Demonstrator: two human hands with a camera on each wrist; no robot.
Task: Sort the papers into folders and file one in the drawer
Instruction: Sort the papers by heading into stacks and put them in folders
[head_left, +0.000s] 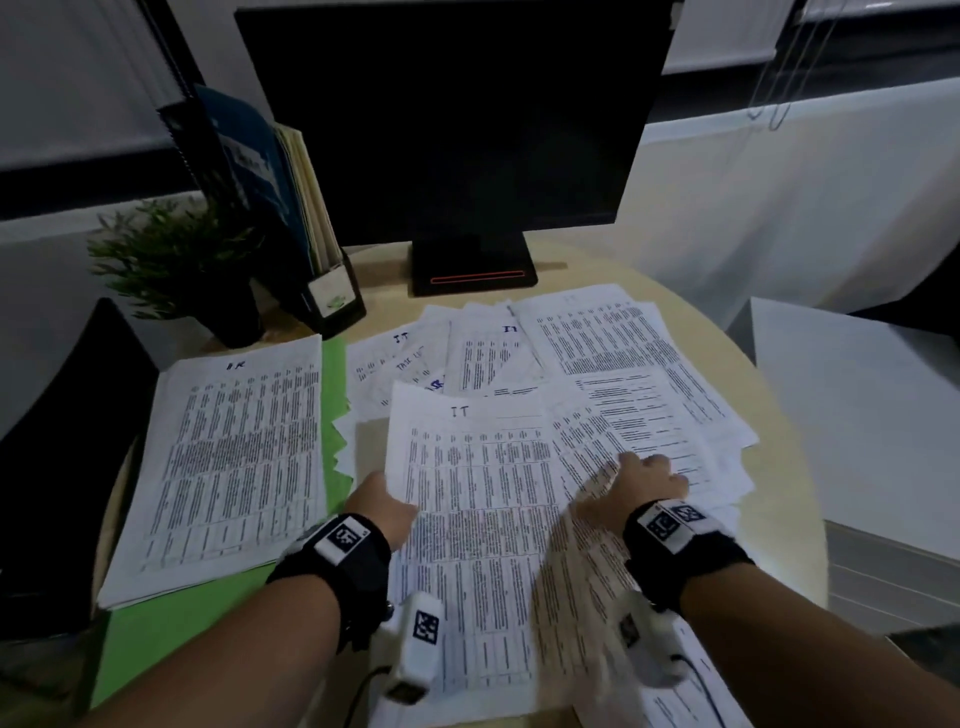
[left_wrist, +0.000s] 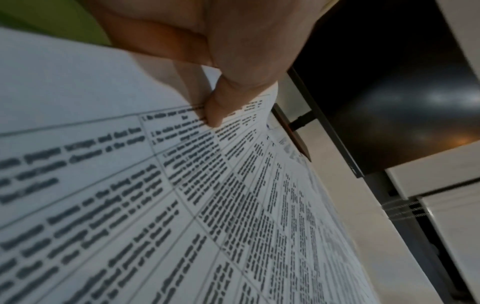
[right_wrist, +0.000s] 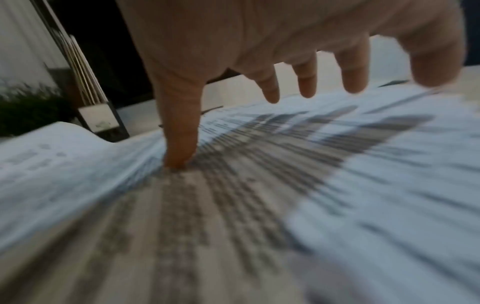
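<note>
While your left hand (head_left: 382, 512) pinches the left edge of the white printed sheet headed "IT" (head_left: 467, 499), thumb (left_wrist: 215, 111) on top and a finger beneath, your right hand (head_left: 647, 486) hangs spread over the loose white papers (head_left: 649, 364) fanned across the round pale wooden table (head_left: 779, 467), one fingertip (right_wrist: 179, 158) pressing a blurred page. Left of you, another white printed stack (head_left: 234, 467) lies on the open bright green folder (head_left: 156, 639).
</note>
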